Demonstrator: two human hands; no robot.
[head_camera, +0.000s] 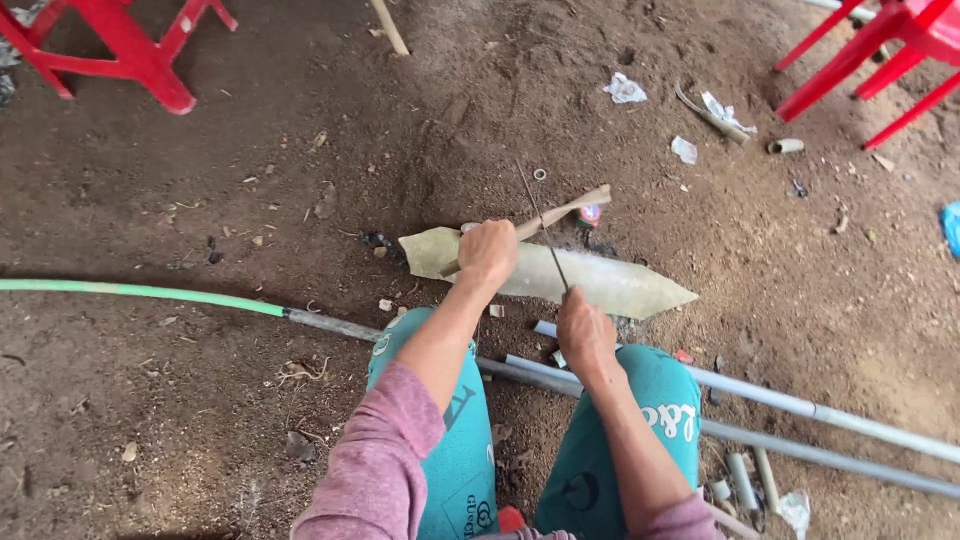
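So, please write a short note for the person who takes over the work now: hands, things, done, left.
Left hand: closed on a wooden stick laid over the pale pointed sheet on the dirt floor.
Right hand: closed on a thin metal rod that crosses the stick.
Grey pipes lie under the knees.
Done: sheet, stick and rod in place.
Left: cannot tell from this view.

Bare dirt floor lies open left of the knees and beyond the pale pointed sheet. Grey pipes cross near the knees; red stools bound the far corners.
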